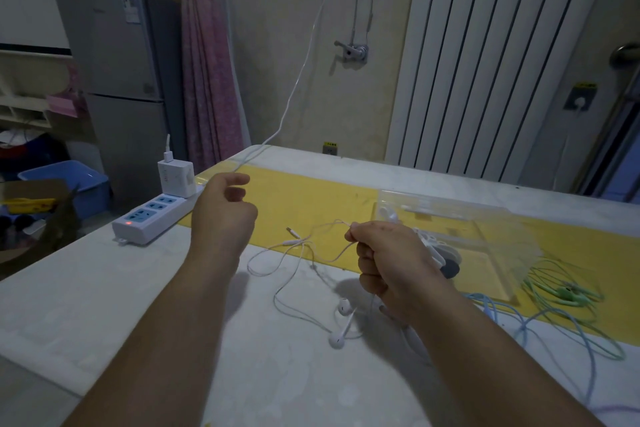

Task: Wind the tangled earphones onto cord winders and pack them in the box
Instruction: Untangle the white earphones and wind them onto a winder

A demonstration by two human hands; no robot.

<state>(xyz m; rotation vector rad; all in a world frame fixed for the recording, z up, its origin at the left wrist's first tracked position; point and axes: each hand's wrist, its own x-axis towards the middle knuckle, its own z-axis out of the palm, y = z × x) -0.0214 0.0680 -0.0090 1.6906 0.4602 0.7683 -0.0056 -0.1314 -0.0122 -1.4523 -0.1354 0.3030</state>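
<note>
Nearest, on the white table (166, 308): two white earbuds (341, 322) lie side by side, just L of the R wrist. Their cord (287, 274) loops loosely across the tabletop up to the R hand (384, 263), a closed fist gripping a bight of that cord. The cord's plug end (292, 230) rests on the yellow strip (311, 204).

L hand (225, 208) is raised above the table, apart from the cord, fingers loosely curled, nothing seen in it.

R of the fist: blue earphones (519, 322) and green earphones (568, 291) in loose tangles. A white cord winder (433, 243) shows partly behind the R hand, w/ a dark item beside it, too unclear to name. Clear plastic box (485, 236) sits on the yellow strip just beyond.

Far L: power strip (156, 218), red light on, w/ charger (175, 178) plugged in. Bkgd: fridge (121, 80), pink curtain (207, 80), white radiator (485, 62).
</note>
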